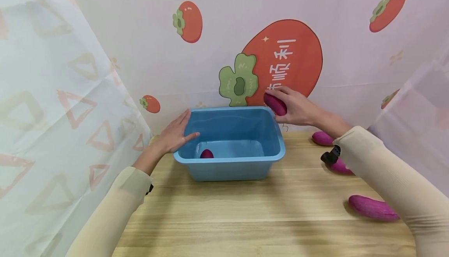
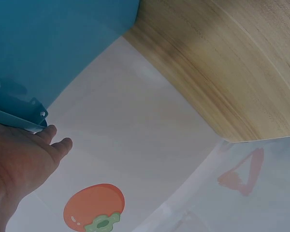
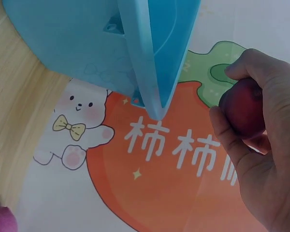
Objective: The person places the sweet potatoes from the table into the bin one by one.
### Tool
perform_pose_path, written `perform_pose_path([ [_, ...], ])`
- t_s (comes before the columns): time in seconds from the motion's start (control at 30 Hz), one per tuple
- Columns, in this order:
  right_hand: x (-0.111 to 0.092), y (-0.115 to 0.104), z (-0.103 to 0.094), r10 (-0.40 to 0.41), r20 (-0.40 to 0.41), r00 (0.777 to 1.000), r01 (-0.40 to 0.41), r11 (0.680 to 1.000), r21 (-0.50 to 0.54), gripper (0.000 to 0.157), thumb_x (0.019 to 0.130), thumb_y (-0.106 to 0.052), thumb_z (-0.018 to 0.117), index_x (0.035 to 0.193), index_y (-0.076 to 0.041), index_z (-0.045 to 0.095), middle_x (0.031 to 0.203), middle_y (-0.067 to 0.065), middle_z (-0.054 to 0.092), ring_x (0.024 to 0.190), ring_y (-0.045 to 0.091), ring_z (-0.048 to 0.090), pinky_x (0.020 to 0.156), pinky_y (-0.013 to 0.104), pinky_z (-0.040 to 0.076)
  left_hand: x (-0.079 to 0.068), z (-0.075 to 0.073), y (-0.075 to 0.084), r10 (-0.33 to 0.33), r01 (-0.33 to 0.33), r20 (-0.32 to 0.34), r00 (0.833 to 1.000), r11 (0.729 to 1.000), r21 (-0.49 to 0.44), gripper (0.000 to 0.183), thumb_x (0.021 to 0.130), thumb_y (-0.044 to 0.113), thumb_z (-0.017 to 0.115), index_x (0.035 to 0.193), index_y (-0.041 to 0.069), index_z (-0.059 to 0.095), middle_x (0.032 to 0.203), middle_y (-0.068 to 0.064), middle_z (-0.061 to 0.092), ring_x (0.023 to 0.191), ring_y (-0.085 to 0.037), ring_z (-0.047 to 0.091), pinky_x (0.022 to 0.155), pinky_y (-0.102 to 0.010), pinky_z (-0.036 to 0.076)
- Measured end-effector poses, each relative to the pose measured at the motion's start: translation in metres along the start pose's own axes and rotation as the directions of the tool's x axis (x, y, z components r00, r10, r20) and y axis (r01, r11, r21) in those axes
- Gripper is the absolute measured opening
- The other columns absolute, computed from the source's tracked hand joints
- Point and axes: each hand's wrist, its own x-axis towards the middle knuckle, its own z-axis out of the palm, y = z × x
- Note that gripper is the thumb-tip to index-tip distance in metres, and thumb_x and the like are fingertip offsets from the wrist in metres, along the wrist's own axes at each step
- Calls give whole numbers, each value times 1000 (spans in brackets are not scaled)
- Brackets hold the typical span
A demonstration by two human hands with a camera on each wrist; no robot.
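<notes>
My right hand (image 1: 296,107) grips a dark magenta sweet potato (image 1: 275,104) between thumb and fingers, just above the back right corner of a blue plastic basin (image 1: 229,160). In the right wrist view its rounded end (image 3: 242,107) shows beside the basin's rim (image 3: 144,58). My left hand (image 1: 174,134) rests on the basin's left rim, fingers straight and thumb reaching over the inside. From below, the left wrist view shows that hand (image 2: 24,162) against the rim's underside. Another sweet potato (image 1: 207,154) lies inside the basin at the front left, partly hidden by the front wall.
On the wooden table (image 1: 224,218), more sweet potatoes lie to the right: one at the back (image 1: 322,138), one partly behind the right sleeve (image 1: 339,166), one nearer the front (image 1: 372,208). A sheet with printed persimmons (image 1: 189,22) hangs behind and at both sides.
</notes>
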Motion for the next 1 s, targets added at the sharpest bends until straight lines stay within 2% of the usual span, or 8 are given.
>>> perform_pose_path([
  [0.63, 8, -9, 4, 2, 36, 999, -2, 1000, 13, 95, 74, -19, 94, 157, -6, 48, 149, 27, 50, 126, 46, 57, 88, 58, 62, 0, -2, 2, -3, 3, 1, 1000, 1000, 3, 99, 103, 57, 52, 170, 4, 0, 178, -16, 2, 164, -41, 8, 128, -65, 17],
  [1.0, 14, -15, 8, -52, 30, 998, 51, 999, 19, 96, 74, -22, 95, 156, -6, 49, 147, 25, 53, 124, 44, 58, 87, 56, 63, 0, -2, 2, -2, 2, 0, 1000, 1000, 6, 99, 103, 57, 52, 170, 4, 0, 178, -16, 2, 164, -41, 8, 127, -66, 18],
])
